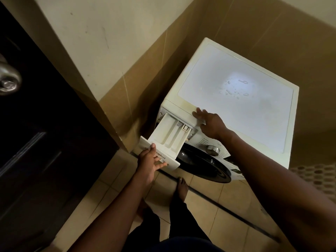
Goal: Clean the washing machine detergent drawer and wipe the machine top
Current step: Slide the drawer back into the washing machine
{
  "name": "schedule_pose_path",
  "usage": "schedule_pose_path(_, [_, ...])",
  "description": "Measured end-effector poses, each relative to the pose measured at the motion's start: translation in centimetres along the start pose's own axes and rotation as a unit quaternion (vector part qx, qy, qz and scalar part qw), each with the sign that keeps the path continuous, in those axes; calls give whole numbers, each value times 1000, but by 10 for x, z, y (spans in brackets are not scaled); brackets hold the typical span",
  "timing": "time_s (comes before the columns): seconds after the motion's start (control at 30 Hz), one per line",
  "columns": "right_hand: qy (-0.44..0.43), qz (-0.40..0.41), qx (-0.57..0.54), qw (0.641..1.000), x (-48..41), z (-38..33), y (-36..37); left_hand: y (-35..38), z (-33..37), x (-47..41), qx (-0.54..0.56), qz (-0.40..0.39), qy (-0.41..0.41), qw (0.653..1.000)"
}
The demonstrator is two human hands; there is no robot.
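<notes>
A white front-loading washing machine [234, 99] stands in a tiled corner. Its top bears a few water drops [236, 88] under a bright reflection. The white detergent drawer [172, 131] is pulled far out at the front left, its compartments showing. My left hand [149, 160] grips the drawer's front panel, thumb on the top edge and fingers under the handle. My right hand [207, 120] rests on the machine's front top edge just right of the drawer slot, fingers spread flat.
A dark door [36, 124] with a metal knob [9, 79] stands at the left. Beige tiled walls close in behind and left of the machine. My bare foot [181, 186] is on the floor tiles before the round dark machine door [203, 164]. A patterned mat [316, 177] lies at right.
</notes>
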State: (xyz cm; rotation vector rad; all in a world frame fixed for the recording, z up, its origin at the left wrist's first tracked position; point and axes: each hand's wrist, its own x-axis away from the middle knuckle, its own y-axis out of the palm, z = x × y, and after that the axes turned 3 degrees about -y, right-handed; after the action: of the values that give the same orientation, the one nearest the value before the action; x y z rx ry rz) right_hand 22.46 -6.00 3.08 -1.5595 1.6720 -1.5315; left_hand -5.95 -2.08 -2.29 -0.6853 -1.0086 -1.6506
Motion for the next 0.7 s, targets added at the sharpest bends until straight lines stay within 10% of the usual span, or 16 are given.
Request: schedule_pose_path(0.7, [-7,7,4,1000,-1,7,2,23,-21,-21,67,70,12,995])
